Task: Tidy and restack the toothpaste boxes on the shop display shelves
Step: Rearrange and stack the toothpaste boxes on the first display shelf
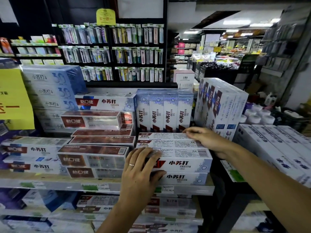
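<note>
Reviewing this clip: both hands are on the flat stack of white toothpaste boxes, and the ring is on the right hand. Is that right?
Not quite. The ring is on the left hand, not the right hand. The rest holds: the head view shows both hands on the flat stack of white toothpaste boxes.

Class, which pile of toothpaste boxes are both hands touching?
The white stack at the front right, beside the dark red boxes: the left hand grips its left end, the right hand rests on its right.
</note>
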`<action>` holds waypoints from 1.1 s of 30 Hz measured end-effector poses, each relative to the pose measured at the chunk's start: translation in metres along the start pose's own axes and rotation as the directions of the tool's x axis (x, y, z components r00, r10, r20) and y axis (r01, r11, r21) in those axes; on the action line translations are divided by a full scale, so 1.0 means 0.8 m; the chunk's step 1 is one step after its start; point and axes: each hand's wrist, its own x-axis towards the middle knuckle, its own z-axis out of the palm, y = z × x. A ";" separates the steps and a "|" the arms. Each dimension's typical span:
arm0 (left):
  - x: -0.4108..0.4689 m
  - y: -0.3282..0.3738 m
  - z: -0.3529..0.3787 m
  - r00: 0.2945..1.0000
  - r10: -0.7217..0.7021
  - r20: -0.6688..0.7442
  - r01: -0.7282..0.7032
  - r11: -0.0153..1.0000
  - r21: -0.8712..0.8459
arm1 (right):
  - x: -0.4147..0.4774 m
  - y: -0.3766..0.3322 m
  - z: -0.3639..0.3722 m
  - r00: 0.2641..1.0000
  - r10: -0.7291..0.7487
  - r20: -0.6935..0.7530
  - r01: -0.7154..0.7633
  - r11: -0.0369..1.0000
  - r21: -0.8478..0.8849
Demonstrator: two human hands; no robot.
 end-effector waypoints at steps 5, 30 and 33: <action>-0.001 0.008 -0.003 0.990 -0.045 0.133 0.033 0.995 0.092 | 0.002 0.008 0.016 0.996 -0.017 -0.090 0.033 0.983 0.182; 0.024 0.028 -0.027 0.907 -0.170 0.385 0.097 0.975 0.201 | -0.036 -0.003 0.022 0.987 -0.154 -0.039 0.153 0.988 -0.028; 0.024 0.026 -0.029 0.916 -0.149 0.372 0.067 0.972 0.224 | -0.040 -0.011 0.025 0.986 -0.159 -0.048 0.154 0.983 -0.096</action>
